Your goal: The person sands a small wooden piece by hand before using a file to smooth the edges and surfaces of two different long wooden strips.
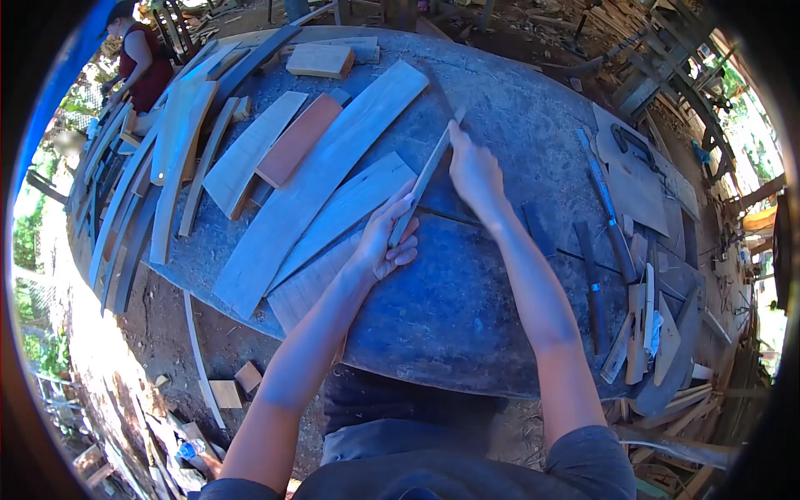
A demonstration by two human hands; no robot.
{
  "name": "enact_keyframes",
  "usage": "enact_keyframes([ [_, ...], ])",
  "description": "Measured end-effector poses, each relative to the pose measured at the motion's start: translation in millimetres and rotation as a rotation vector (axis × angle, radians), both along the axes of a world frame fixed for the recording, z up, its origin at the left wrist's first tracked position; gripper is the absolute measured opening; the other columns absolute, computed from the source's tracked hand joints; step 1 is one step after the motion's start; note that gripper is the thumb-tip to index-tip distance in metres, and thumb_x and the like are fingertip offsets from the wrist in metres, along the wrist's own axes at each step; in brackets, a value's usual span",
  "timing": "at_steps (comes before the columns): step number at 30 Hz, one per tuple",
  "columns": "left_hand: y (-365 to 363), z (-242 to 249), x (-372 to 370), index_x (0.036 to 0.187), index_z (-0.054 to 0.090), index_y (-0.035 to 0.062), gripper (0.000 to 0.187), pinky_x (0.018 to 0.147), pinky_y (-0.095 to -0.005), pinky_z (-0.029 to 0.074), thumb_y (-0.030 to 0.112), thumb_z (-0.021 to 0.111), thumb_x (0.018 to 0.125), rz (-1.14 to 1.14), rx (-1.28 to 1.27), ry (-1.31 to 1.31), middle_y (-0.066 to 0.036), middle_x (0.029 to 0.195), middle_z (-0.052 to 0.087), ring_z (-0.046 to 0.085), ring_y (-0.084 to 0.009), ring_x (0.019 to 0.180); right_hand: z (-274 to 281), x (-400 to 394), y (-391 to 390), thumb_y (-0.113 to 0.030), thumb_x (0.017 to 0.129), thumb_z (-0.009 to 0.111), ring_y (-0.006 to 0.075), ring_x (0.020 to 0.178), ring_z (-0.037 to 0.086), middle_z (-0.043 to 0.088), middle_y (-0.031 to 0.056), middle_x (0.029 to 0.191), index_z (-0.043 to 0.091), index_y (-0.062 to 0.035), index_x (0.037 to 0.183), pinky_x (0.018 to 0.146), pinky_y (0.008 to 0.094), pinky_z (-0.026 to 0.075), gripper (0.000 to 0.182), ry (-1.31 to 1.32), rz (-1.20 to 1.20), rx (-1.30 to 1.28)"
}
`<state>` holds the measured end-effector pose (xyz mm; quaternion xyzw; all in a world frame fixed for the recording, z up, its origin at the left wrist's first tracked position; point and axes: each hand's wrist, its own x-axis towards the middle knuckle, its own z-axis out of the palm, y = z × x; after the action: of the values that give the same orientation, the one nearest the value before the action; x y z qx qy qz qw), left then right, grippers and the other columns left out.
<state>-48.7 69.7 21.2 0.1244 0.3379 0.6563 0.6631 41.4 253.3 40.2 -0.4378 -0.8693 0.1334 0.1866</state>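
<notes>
My left hand (pixel 388 237) is closed around the lower part of a thin, pale wooden strip (pixel 430 173), which slants up to the right. My right hand (pixel 477 173) is a fist beside the strip's upper end. A dark, narrow blade-like tool (pixel 438 90) runs from this fist toward the upper left, crossing near the strip's tip; its handle is hidden by the fingers. Left of the strip, a long wide board (pixel 329 179) lies on the blue worktable (pixel 450 308), with a shorter board (pixel 354 208) beside it, close to my left hand.
A reddish wood block (pixel 302 140) and a pale block (pixel 320 61) lie farther back. Many curved wooden pieces (pixel 179 158) crowd the left edge, near another person (pixel 143 62). Long dark tools (pixel 612 221), a clamp (pixel 637 148) and wood offcuts (pixel 637 325) lie at right.
</notes>
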Motion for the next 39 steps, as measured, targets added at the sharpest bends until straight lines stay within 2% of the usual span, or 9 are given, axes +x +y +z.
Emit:
enact_keyframes([
  [3, 1, 1, 1, 0.16, 0.021, 0.0195, 0.059, 0.036, -0.0239, 0.031, 0.027, 0.045, 0.106, 0.003, 0.005, 0.007, 0.001, 0.057, 0.037, 0.027, -0.0087, 0.037, 12, 19, -30, -0.012, 0.095, 0.045, 0.044, 0.099, 0.068, 0.071, 0.0239, 0.104, 0.049, -0.0193, 0.145, 0.086, 0.0534, 0.054, 0.051, -0.193, 0.039, -0.138],
  [9, 6, -1, -2, 0.16, 0.019, 0.0168, 0.059, 0.039, -0.0259, 0.04, 0.028, 0.042, 0.107, 0.01, 0.021, -0.03, 0.001, 0.057, 0.036, 0.028, -0.0082, 0.035, 6, -15, 25, -0.015, 0.096, 0.044, 0.0418, 0.1, 0.068, 0.07, 0.0244, 0.104, 0.049, -0.0201, 0.145, 0.083, 0.052, 0.055, 0.05, -0.039, -0.024, -0.05],
  [15, 5, 0, 2, 0.16, 0.019, 0.0154, 0.058, 0.042, -0.0308, 0.051, 0.026, 0.04, 0.107, 0.018, 0.017, 0.032, 0.001, 0.057, 0.037, 0.031, -0.0082, 0.035, -6, 23, -26, -0.015, 0.096, 0.045, 0.0429, 0.099, 0.068, 0.07, 0.0227, 0.107, 0.049, -0.0188, 0.145, 0.084, 0.0527, 0.055, 0.05, -0.063, 0.059, -0.073],
  [20, 5, 3, 5, 0.16, 0.019, 0.0153, 0.058, 0.042, -0.0312, 0.053, 0.026, 0.04, 0.107, 0.031, -0.002, 0.106, 0.001, 0.056, 0.037, 0.032, -0.0087, 0.034, -6, -6, 50, -0.013, 0.096, 0.044, 0.0423, 0.101, 0.068, 0.07, 0.0232, 0.106, 0.05, -0.0176, 0.144, 0.086, 0.0531, 0.054, 0.049, 0.039, -0.062, -0.081],
  [26, -1, -4, 3, 0.16, 0.019, 0.0163, 0.06, 0.043, -0.0302, 0.054, 0.029, 0.043, 0.106, 0.009, -0.005, 0.071, 0.0, 0.055, 0.036, 0.032, -0.0083, 0.034, -2, 27, -27, -0.014, 0.096, 0.043, 0.0439, 0.1, 0.068, 0.069, 0.0231, 0.107, 0.049, -0.0191, 0.145, 0.086, 0.053, 0.054, 0.049, -0.032, 0.105, -0.109],
  [31, 8, -4, -2, 0.159, 0.019, 0.0155, 0.059, 0.043, -0.0299, 0.055, 0.03, 0.042, 0.107, 0.03, -0.012, -0.084, 0.002, 0.054, 0.035, 0.031, -0.0076, 0.034, -1, -15, 30, -0.015, 0.098, 0.042, 0.0469, 0.096, 0.067, 0.069, 0.0241, 0.107, 0.048, -0.0191, 0.145, 0.084, 0.0551, 0.054, 0.048, 0.032, 0.023, -0.048],
  [35, 5, -4, 0, 0.158, 0.025, 0.0212, 0.054, 0.042, -0.0283, 0.054, 0.032, 0.042, 0.107, 0.016, 0.016, 0.097, 0.001, 0.055, 0.037, 0.031, -0.0064, 0.034, -4, 8, -12, -0.014, 0.096, 0.043, 0.0457, 0.099, 0.067, 0.069, 0.0235, 0.106, 0.049, -0.0186, 0.144, 0.086, 0.0537, 0.054, 0.048, 0.026, 0.029, -0.086],
  [37, 6, -4, -1, 0.159, 0.019, 0.0133, 0.059, 0.044, -0.0305, 0.056, 0.031, 0.041, 0.107, 0.018, 0.04, 0.041, 0.002, 0.053, 0.034, 0.031, -0.0075, 0.034, 6, 18, -29, -0.014, 0.096, 0.043, 0.0456, 0.099, 0.067, 0.069, 0.0234, 0.107, 0.049, -0.0188, 0.144, 0.086, 0.0533, 0.054, 0.048, -0.034, 0.056, -0.119],
  [39, 4, -6, 3, 0.159, 0.019, 0.0135, 0.059, 0.044, -0.0304, 0.056, 0.03, 0.041, 0.107, 0.018, 0.014, 0.049, 0.002, 0.052, 0.034, 0.031, -0.0075, 0.034, 2, 26, -24, -0.013, 0.096, 0.043, 0.0454, 0.099, 0.067, 0.069, 0.0234, 0.108, 0.049, -0.0191, 0.144, 0.087, 0.053, 0.055, 0.049, -0.096, 0.07, -0.169],
])
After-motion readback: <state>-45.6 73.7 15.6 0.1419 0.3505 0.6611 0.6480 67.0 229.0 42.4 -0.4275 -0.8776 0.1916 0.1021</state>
